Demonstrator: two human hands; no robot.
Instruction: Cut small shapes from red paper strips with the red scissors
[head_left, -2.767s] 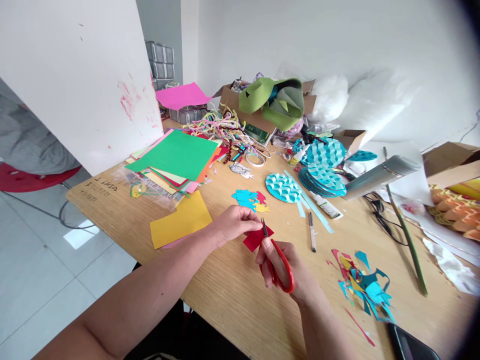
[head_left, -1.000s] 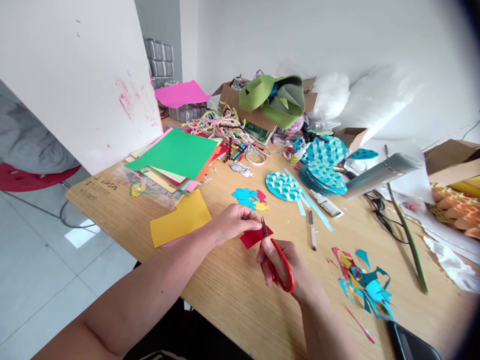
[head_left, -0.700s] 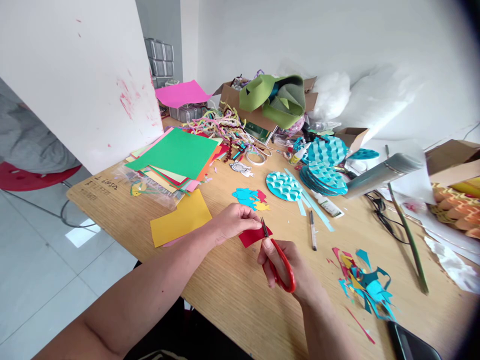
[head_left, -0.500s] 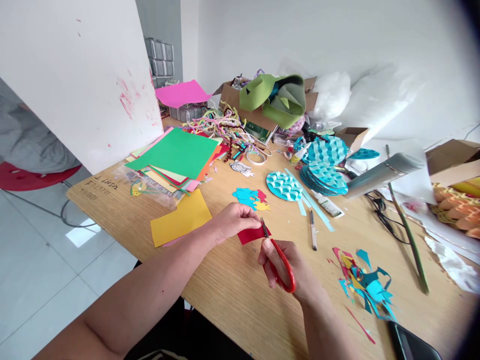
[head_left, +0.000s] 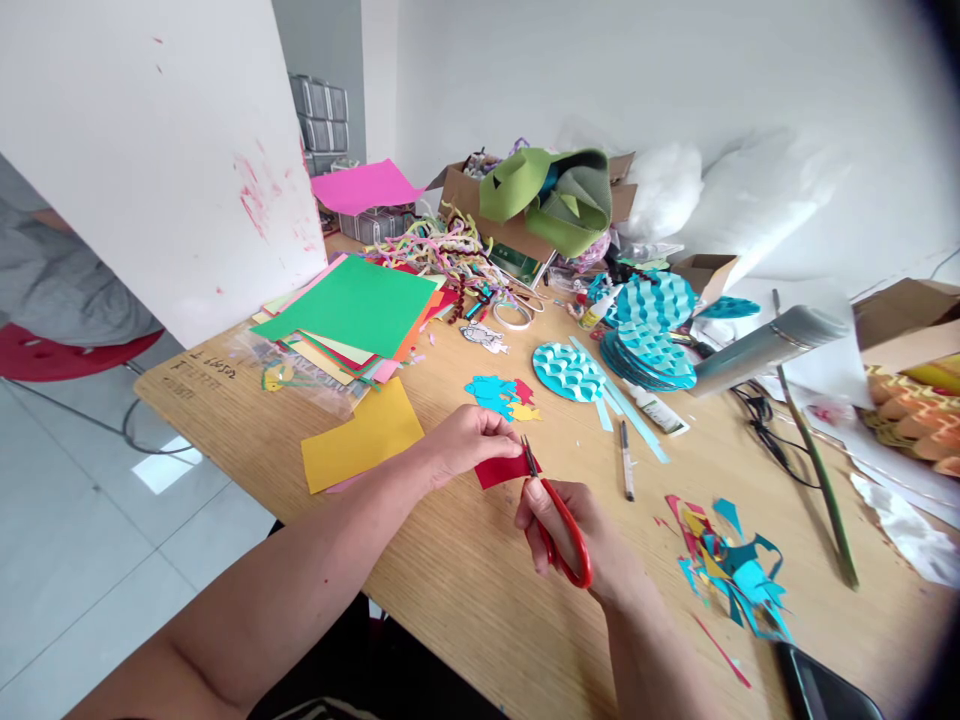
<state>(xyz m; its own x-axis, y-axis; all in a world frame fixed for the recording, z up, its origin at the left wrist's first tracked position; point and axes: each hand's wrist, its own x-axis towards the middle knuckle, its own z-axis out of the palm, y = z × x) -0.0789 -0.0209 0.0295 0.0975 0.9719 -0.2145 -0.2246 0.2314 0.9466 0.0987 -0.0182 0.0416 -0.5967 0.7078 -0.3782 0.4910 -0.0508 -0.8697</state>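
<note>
Fingertips (head_left: 504,430) of the left hand (head_left: 466,447) pinched shut on the left edge of a small flat red paper piece (head_left: 501,469), just over the wooden table (head_left: 457,585) near its front edge; right hand (head_left: 581,535) curled closed through the red plastic loops of the scissors (head_left: 559,522), thin metal blades at the paper's right edge. Scissors' long axis from near-right to far-left, tips pointing away toward the blue paper fish (head_left: 491,392). Bare woodgrain open frontward and left up to the yellow sheet (head_left: 362,442); black pen (head_left: 625,462) and jagged scrap pile (head_left: 733,572) rightward, apart.
</note>
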